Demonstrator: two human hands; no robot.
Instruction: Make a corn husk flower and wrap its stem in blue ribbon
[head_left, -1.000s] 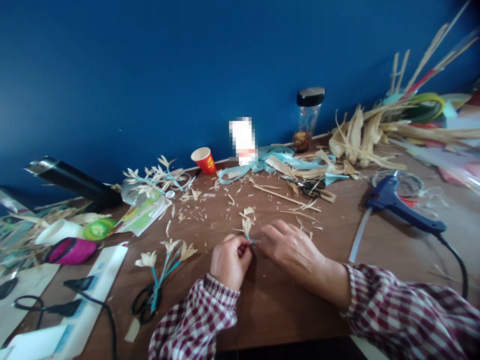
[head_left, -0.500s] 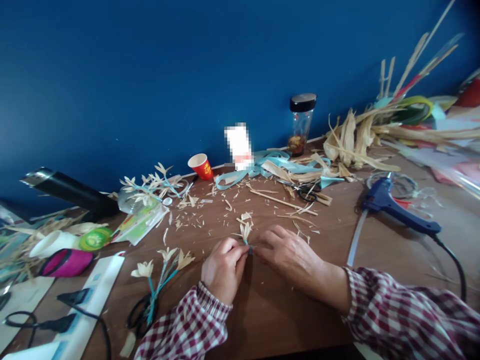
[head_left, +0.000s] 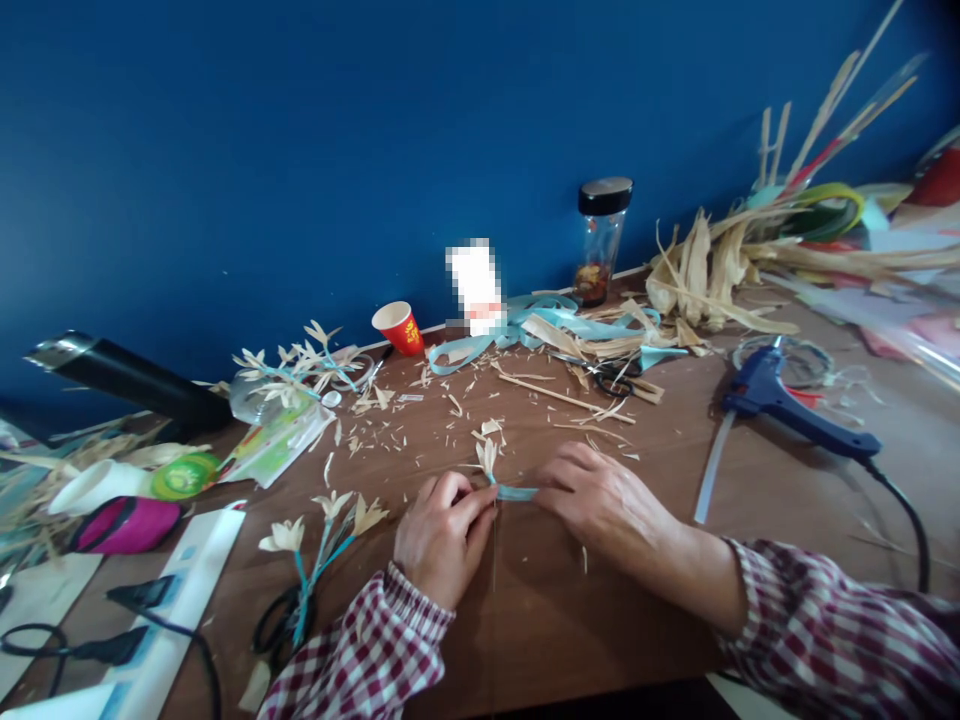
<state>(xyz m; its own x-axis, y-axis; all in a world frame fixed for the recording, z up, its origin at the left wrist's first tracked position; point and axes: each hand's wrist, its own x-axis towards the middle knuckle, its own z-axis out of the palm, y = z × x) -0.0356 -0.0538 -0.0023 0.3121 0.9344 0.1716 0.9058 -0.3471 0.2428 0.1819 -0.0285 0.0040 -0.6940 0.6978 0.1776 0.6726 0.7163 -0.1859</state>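
Note:
My left hand [head_left: 439,530] pinches the base of a small pale husk flower [head_left: 488,456] near the middle of the brown table [head_left: 570,620]. From that base a short strip of light blue tape [head_left: 517,493] runs to the right, and my right hand [head_left: 604,498] pinches its other end. Both hands rest low on the tabletop, close together, fingers closed. A thin stem [head_left: 494,545] hangs down from the flower between my wrists.
A finished husk-flower sprig [head_left: 322,530] lies over black scissors [head_left: 279,618] at front left. A blue glue gun [head_left: 795,410] lies to the right. A red paper cup [head_left: 399,326], a glass jar [head_left: 600,240], blue ribbon [head_left: 525,325], dried husks [head_left: 712,270] and scraps line the back.
My right hand has drawn away to the right, pulling a length of blue tape out from the flower's base. The left hand stays pinched on the flower.

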